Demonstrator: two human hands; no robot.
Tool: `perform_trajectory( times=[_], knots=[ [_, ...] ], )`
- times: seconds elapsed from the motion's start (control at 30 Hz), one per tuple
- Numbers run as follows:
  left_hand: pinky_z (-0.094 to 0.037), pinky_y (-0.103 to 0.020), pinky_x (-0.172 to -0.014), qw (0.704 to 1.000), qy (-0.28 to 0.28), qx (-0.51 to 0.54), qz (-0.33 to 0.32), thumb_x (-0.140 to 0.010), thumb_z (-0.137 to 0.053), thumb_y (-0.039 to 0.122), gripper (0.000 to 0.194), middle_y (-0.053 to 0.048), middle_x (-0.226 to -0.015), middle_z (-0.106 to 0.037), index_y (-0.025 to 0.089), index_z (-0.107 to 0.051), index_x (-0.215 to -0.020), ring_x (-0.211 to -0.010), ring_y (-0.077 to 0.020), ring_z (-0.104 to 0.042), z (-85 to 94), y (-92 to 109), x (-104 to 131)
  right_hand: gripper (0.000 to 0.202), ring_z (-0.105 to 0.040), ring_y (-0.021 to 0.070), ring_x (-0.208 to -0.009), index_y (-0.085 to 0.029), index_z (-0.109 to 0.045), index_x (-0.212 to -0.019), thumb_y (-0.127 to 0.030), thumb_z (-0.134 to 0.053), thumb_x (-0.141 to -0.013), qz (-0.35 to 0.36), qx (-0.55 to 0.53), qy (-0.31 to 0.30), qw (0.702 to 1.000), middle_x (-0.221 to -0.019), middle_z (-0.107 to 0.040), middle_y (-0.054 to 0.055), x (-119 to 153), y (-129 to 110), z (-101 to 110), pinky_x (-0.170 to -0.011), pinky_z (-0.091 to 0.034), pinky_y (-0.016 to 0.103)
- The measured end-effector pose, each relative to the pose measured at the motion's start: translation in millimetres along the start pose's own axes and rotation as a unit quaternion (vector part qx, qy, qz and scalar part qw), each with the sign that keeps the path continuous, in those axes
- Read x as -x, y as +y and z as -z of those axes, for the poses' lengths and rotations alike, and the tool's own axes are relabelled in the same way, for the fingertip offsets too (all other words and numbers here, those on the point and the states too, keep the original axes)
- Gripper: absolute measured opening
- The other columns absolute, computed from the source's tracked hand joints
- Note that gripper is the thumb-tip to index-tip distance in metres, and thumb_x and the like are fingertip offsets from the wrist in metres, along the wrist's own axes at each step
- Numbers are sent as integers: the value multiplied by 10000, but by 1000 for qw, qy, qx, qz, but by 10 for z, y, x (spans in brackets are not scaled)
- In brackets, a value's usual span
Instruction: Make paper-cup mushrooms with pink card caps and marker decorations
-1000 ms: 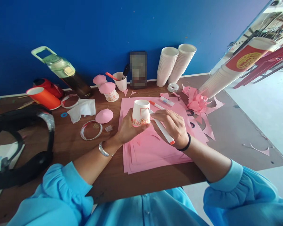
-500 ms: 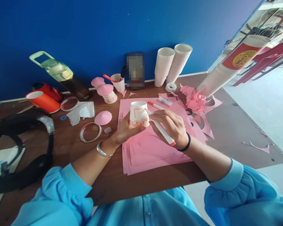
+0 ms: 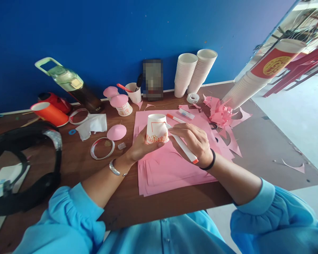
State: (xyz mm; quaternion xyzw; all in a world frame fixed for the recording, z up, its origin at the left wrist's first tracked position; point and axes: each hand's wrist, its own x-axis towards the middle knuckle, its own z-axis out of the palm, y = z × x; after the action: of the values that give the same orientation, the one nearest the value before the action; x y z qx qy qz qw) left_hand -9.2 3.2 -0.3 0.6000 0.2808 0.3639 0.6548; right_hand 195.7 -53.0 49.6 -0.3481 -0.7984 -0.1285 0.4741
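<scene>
Two pink-topped cups point(image 3: 119, 101) stood near back edge of desk point(image 3: 122, 201). Over pink sheets point(image 3: 172, 171) nearer front edge, my left hand point(image 3: 141, 146) gripped third cup point(image 3: 159, 130): flowers point(image 3: 155, 138) drawn, outline point(image 3: 157, 122) seemingly unfinished, cone point(image 3: 116, 132) lying apart. My right hand point(image 3: 194, 143) pinched marker point(image 3: 184, 146) at its wall.

White paper cup point(image 3: 155, 131), upside down in my left hand point(image 3: 139, 146), narrow base upward; orange flowers and jagged strokes ringing lower part, angular orange line above. White marker point(image 3: 186, 149), orange-ended, slanting in my right hand point(image 3: 198, 143), tip at line's right end.
</scene>
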Motion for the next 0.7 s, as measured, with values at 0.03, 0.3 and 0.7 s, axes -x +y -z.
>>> perform_trajectory(
  times=[0.03,0.3,0.7],
  knots=[
    [-551,-401,-926,1000,0,1,-1,-747,-875,403,588,-87,-1156,-712,208,-627,-1243,-1053,-260,-671,0,-1,-1,225,-743,198,-832,-180,-586,-1154,-104,-618,-944,1,-2,0,1000,-926,-738,80,2,1,1,-733,-625,325],
    [-539,-381,-897,1000,8,-3,1,-754,-874,400,491,-62,-1076,-715,213,-665,-1157,-1000,-236,-666,23,-15,1,233,-719,186,-768,-188,-587,-1152,-98,-612,-939,5,-16,-25,1000,-906,-735,70,-5,-29,23,-682,-592,315],
    [-534,-353,-825,1000,7,29,2,-768,-861,426,427,-41,-971,-693,198,-652,-1063,-902,-199,-652,-37,69,-5,240,-708,176,-711,-187,-578,-1130,-78,-613,-919,18,-12,-22,1000,-861,-739,64,-3,-65,-5,-639,-581,302]
  ],
)
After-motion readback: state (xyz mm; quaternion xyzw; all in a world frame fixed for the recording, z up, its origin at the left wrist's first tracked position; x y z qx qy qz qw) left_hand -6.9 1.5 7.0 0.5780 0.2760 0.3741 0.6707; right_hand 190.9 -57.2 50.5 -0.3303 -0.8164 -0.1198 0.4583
